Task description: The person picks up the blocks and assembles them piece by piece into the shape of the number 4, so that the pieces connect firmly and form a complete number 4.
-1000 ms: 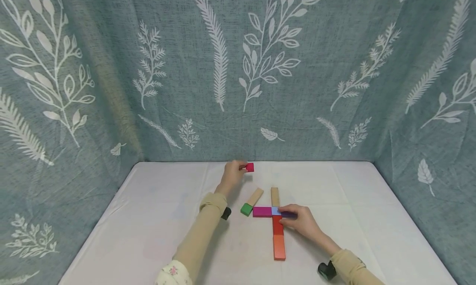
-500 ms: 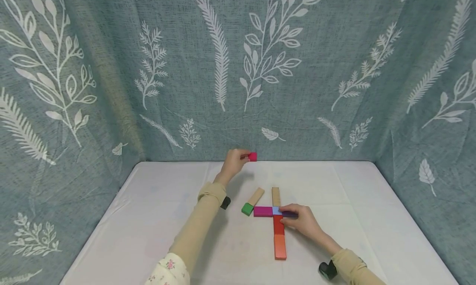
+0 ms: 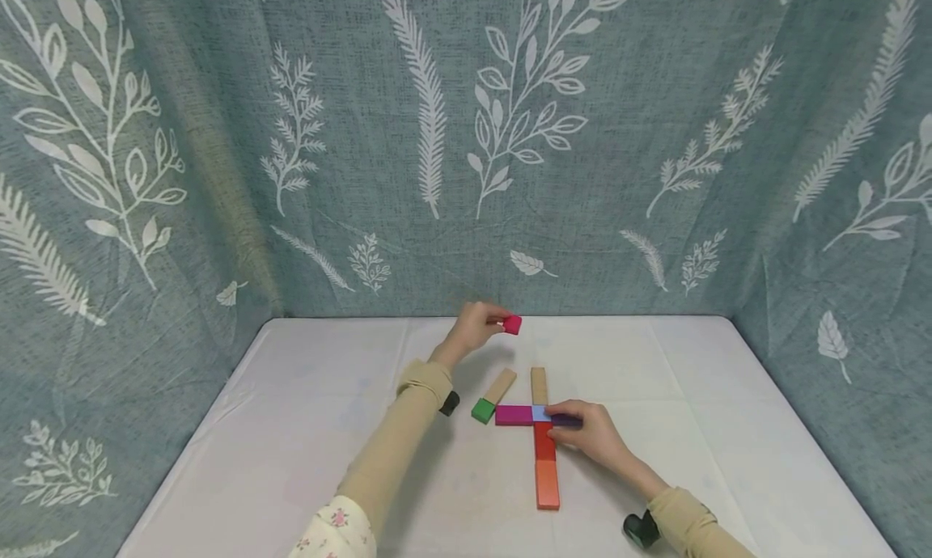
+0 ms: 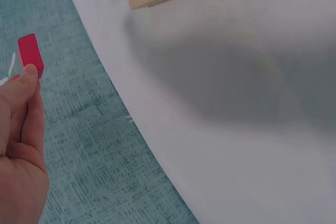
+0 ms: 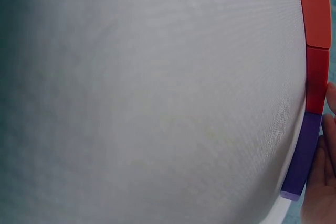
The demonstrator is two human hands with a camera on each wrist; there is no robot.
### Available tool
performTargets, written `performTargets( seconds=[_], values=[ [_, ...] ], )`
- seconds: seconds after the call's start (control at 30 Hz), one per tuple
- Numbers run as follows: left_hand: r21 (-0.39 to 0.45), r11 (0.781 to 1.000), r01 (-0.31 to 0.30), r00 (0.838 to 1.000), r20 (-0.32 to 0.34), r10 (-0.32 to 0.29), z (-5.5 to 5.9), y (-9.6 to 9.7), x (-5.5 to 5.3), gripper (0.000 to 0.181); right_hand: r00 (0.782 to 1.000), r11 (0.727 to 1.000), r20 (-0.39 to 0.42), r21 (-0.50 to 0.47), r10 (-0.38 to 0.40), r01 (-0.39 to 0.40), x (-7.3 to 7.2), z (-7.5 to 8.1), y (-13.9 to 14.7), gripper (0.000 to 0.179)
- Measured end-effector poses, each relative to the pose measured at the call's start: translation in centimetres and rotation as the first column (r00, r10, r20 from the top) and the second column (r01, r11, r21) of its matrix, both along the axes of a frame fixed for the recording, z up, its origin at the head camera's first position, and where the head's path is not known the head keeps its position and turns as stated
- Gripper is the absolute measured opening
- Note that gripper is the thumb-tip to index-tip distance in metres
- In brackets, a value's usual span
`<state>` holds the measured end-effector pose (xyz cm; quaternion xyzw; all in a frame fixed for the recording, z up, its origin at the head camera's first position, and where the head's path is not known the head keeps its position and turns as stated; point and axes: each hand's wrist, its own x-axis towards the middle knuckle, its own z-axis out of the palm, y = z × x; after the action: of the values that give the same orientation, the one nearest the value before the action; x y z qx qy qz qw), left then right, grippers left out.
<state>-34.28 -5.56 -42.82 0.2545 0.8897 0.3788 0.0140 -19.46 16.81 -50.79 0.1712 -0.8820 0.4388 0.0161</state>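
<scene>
My left hand (image 3: 476,327) pinches a small pinkish-red block (image 3: 513,324) above the table's far edge. The left wrist view shows thumb and fingers on the lower end of that red block (image 4: 30,55). My right hand (image 3: 590,433) stays low at a cross of flat blocks, thumb and forefinger about a purple block (image 3: 566,420). Its fingertips touch or nearly touch the light blue block (image 3: 541,413) at the centre and a red block (image 3: 544,441). An orange block (image 3: 547,485), a magenta block (image 3: 514,415) and a plain wooden block (image 3: 538,386) form other arms.
Left of the cross, a green block (image 3: 483,410) and another wooden block (image 3: 500,386) lie end to end at a slant. A white cloth (image 3: 291,429) covers the table. A patterned blue-green curtain (image 3: 466,259) stands behind and at both sides.
My left hand has carried the pinkish-red block to the right, rising first and then dropping slightly; the block has tilted. My right hand and the cross have not moved.
</scene>
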Motion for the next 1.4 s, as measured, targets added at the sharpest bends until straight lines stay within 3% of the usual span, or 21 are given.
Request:
performTargets(
  seconds=[0.23,0.7,0.9,1.13,1.4],
  values=[
    [-0.035,0.998,0.056,0.998,0.002,-0.056,-0.6,0.8,0.2,0.027,1.0,1.0,-0.004,0.009,-0.003,0.003,0.0,0.0,0.0,0.033],
    [-0.122,0.989,0.083,0.997,0.008,-0.082,-1.9,1.5,0.6,0.026,1.0,1.0,-0.007,0.002,-0.003,0.003,-0.4,-0.2,0.1,0.032],
    [-0.15,0.986,0.078,0.996,0.053,-0.071,-2.9,1.7,1.2,0.025,1.0,1.0,0.008,0.005,-0.01,0.009,-0.4,-0.1,0.3,0.032],
    [-0.184,0.98,0.077,0.997,0.027,-0.073,-3.5,2.0,1.6,0.022,1.0,1.0,0.009,0.012,-0.013,0.013,-0.4,-0.2,0.2,0.032],
    [-0.208,0.977,0.05,0.998,0.054,-0.039,-4.2,1.8,1.7,0.023,1.0,1.0,0.016,0.003,-0.005,0.005,-0.3,0.0,0.2,0.032]
  ],
)
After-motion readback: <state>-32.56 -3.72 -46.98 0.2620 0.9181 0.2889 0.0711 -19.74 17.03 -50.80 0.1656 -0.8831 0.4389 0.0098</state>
